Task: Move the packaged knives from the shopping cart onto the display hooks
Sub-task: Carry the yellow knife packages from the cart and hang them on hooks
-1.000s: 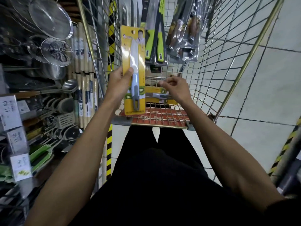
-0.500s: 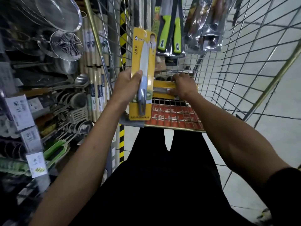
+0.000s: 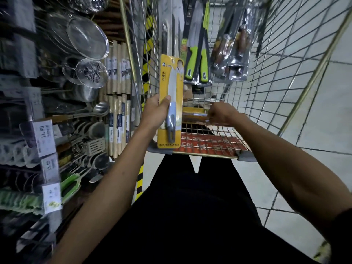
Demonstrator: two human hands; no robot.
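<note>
Gripping knife pack (image 3: 172, 96) upright, left hand (image 3: 155, 113) fingers (image 3: 154, 100) behind.

Yellow card blister pack w/ white blade & grey handle (image 3: 172, 73): upright, blade up, gripped approx. mid-length by left hand (image 3: 155, 111), thumb across front; raised over near-left corner of gold wire shopping cart (image 3: 285, 54); second yellow flat pack (image 3: 194, 113): lying crosswise inside cart at near end, right end gripped by right hand (image 3: 221, 114), fingers curled; pr of green-handled knives in black card packs (image 3: 196, 67): side by side further in cart, handles toward person; clear plastic packs w/ brown wooden handles (image 3: 230, 54): just right of green pr, slightly tilted; long slim pack w/ dark blade (image 3: 167, 35): lengthwise beside cart's left wall.
</note>
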